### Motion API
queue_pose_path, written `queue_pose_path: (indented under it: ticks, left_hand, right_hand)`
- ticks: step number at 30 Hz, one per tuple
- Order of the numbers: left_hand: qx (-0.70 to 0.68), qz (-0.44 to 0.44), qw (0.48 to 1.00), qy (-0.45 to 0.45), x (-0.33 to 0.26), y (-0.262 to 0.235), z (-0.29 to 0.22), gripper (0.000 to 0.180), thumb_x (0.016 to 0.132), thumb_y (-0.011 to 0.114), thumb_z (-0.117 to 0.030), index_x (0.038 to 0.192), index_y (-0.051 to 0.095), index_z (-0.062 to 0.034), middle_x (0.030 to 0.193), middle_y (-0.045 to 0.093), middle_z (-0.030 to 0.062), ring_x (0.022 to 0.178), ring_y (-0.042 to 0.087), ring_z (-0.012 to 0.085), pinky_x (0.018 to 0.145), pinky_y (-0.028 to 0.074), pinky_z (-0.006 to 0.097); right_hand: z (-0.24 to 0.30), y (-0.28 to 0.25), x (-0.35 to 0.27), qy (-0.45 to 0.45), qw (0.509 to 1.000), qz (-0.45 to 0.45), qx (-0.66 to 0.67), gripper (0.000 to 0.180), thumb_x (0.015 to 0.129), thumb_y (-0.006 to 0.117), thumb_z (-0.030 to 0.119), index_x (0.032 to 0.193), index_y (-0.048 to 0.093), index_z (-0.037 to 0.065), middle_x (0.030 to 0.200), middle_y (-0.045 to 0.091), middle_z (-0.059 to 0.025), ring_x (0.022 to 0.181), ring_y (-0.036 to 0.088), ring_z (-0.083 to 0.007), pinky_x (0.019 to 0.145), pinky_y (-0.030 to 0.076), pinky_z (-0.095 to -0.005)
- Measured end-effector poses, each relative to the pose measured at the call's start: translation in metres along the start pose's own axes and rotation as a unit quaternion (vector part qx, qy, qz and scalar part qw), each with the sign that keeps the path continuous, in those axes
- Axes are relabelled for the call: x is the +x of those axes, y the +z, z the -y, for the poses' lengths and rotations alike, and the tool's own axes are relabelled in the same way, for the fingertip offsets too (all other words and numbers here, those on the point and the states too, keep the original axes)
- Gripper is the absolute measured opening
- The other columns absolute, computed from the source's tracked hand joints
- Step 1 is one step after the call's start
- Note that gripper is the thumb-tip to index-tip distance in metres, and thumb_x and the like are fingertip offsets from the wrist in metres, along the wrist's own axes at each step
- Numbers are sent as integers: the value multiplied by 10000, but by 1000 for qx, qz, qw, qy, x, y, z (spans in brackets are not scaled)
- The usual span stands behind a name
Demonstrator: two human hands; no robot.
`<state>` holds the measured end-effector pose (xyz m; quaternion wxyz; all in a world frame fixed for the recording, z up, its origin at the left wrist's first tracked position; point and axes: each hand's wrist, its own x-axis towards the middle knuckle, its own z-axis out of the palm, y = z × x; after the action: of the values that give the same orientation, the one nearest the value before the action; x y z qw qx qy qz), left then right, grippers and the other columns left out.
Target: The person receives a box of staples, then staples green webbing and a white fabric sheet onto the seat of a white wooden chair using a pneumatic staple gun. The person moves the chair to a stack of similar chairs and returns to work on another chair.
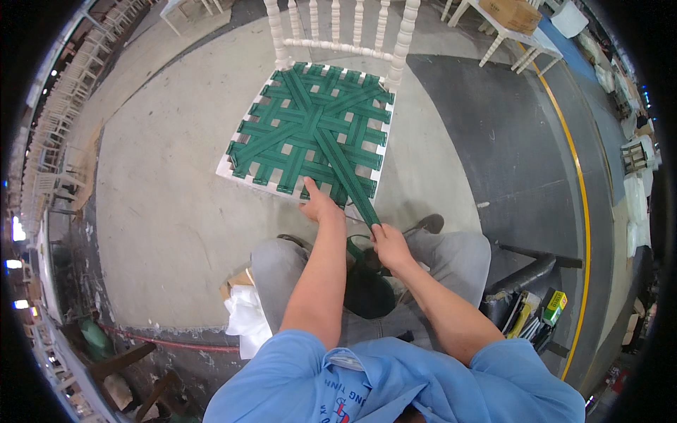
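**Green webbing pulled taut across a white chair seat**

Seen from the head camera, a seated person's left hand (319,206) presses on the front edge of a white chair (337,42), beside its woven green seat. The right hand (389,243) grips a loose green strap (350,178) running diagonally off the weave toward the lap.

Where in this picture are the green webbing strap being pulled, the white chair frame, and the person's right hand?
green webbing strap (343,169): head view, on the taut diagonal length crossing the seat.
white chair frame (337,46): head view, on the backrest's lower rail.
right hand (390,244): head view, on the back of the hand.
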<state>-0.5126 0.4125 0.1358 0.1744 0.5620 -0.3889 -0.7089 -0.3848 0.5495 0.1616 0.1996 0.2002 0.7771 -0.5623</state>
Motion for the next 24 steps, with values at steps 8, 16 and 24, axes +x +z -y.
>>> queue_pose_path:
  ticks: [8,16,24]
  left_hand:
    - [-29,51,998,-36,-7,2,-8,871,946,796,-431,1536,354,31,1500,523,209,1255,611,348,989,598,492]
    - [0,66,997,-49,-20,-1,-10,911,963,763,-480,1568,294,16,1549,467,208,1323,565,353,1016,589,513]
    - [189,263,940,-109,8,-51,-7,664,949,763,-539,1322,562,-28,1219,632,85,1116,628,264,923,526,466]
  right_hand:
    - [-17,-6,-12,-21,995,-9,-93,441,1122,483,366,923,644,7,853,676,-236,840,669,-434,768,498,-515]
    - [-30,-3,-1,-35,984,-13,-175,417,1127,462,350,955,624,6,900,684,-252,899,659,-476,789,489,-555]
    - [-39,10,33,-101,982,-10,-158,317,1107,498,298,1099,638,13,984,694,-277,965,646,-508,810,493,-563]
